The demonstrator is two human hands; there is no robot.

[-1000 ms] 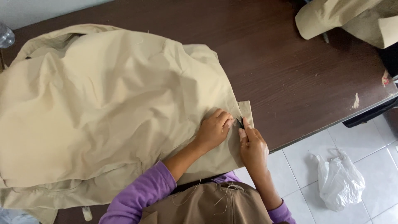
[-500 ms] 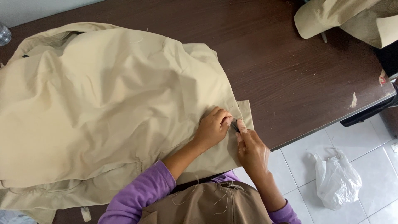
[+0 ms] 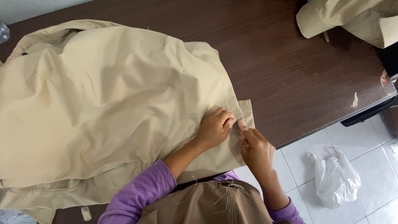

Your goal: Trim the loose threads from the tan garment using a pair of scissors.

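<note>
Left hand point(image 3: 214, 129) rests curled on the beige cloth point(image 3: 107, 108), pressing it down. Right hand point(image 3: 256, 149) pinches the cloth edge on the table point(image 3: 298, 79).

A dark brown wooden table point(image 3: 290, 74) carries nearly everything here. A large beige cloth point(image 3: 103, 103) is spread in loose folds over its left and middle — the near edge of it hangs off the table's front. A second beige bundle point(image 3: 348, 18) lies at the far right corner. Pale chips point(image 3: 355, 99) mark the bare wood near the right edge. Beside the table is a white tiled floor point(image 3: 373, 149), and on it a crumpled white plastic bag point(image 3: 335, 179).
</note>
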